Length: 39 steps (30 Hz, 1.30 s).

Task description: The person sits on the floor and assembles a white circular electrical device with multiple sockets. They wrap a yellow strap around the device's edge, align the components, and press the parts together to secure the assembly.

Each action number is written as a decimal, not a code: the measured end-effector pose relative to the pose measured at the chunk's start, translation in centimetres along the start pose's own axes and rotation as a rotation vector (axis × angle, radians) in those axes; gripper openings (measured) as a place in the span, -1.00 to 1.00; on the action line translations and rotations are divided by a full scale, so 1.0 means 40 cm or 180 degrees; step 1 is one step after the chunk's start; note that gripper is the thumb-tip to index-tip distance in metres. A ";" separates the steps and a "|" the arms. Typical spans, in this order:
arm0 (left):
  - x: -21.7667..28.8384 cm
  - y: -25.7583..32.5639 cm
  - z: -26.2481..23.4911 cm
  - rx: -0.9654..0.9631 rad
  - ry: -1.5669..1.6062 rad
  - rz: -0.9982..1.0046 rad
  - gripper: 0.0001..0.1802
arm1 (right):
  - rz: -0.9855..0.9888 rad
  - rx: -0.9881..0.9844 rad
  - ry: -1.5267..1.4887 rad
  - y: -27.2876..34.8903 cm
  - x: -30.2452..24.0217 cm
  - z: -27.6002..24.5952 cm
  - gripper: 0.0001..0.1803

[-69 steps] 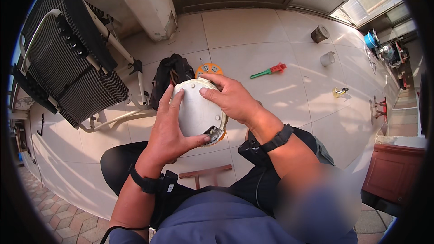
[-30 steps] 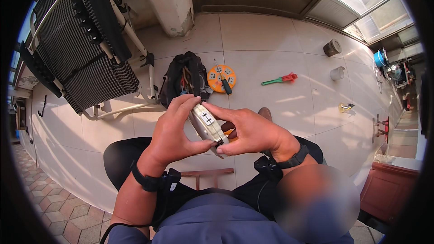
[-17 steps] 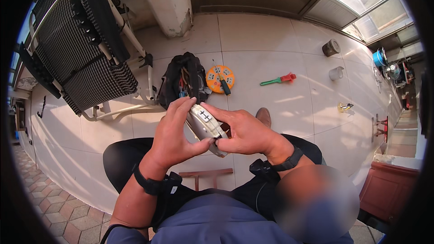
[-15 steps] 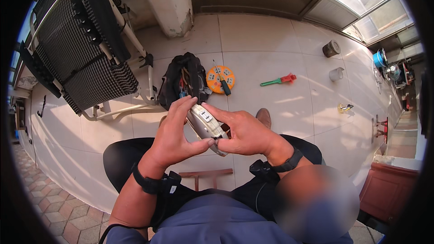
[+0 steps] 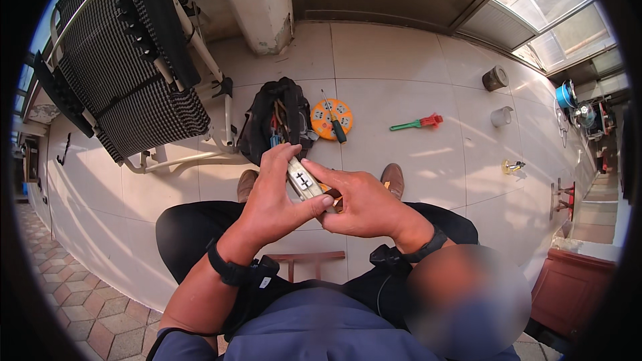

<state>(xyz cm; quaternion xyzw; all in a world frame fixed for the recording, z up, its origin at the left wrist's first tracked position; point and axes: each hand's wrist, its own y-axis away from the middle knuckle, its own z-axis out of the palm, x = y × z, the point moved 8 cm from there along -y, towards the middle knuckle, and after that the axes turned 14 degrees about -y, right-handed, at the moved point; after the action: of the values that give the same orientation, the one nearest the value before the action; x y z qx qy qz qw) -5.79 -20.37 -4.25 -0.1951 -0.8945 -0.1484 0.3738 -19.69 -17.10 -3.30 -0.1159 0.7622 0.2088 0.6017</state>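
Note:
Between my two hands, above my lap, is a pale cream boxy casing point(image 5: 303, 180) with dark slots or marks on its small white face. My left hand point(image 5: 267, 194) grips its left side, fingers along the far edge and thumb at the near end. From the other side my right hand point(image 5: 364, 202) closes on it, thumb and fingers near its right edge. The underside is hidden by my hands, and its exact kind cannot be made out. Just beyond my fingers lies a black tool bag point(image 5: 257, 117) with several tools poking out.
A screwdriver point(image 5: 338, 128) rests on an orange round disc point(image 5: 324, 112). Farther right are a green-and-red tool point(image 5: 418, 122), a dark can point(image 5: 495, 78), a pale cup point(image 5: 501, 117) and a small yellowish item point(image 5: 513, 166). A black woven folding chair point(image 5: 134, 80) stands left.
The casing has turned so that its slotted face now points more up toward me. My left thumb has moved over its near end, and my right hand has shifted its hold.

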 end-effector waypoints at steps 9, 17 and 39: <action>0.006 0.017 -0.014 0.0104 -0.0032 0.0096 0.01 | -0.0057 0.0225 -0.0569 0.005 0.012 -0.005 -0.12; 0.013 0.027 -0.027 0.0355 -0.0232 0.0351 0.00 | -0.0223 0.0334 -0.0582 0.002 0.027 -0.005 -0.16; -0.041 0.050 -0.013 0.0947 -0.0249 0.0059 0.08 | -0.0730 0.0787 -0.0047 -0.006 -0.016 -0.026 -0.36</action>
<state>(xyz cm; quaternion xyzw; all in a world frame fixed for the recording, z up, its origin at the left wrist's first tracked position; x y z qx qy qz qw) -3.50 -19.21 -4.86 -0.1515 -0.9187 -0.0030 0.3647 -20.33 -17.82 -2.53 -0.1256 0.7594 0.0443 0.6368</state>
